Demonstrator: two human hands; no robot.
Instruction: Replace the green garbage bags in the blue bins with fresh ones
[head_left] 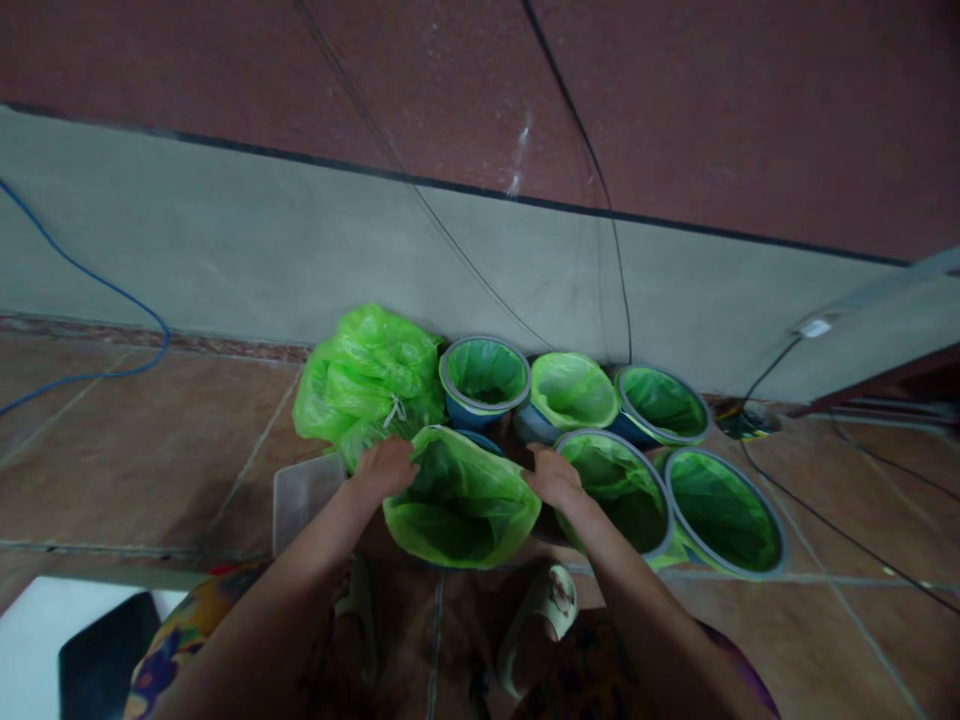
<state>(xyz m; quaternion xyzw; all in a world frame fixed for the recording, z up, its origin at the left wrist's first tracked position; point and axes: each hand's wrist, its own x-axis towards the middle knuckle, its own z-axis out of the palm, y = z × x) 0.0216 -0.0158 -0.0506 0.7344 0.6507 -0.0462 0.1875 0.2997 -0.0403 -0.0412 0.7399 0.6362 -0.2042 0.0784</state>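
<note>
A small bin lined with a green plastic bag (459,500) stands on the floor right in front of me. My left hand (384,466) grips the bag's left edge at the rim, fingers curled over it. My right hand (553,476) grips the right edge the same way. The bag is spread over the rim and hangs down the outside.
Several blue bins lined with green bags (484,375) (724,508) stand against the grey wall (225,250). A full, tied green bag (367,380) lies at the left, a clear plastic box (300,495) beside it. Cables run along wall and tiled floor (112,450). My sandalled feet (544,610) are below.
</note>
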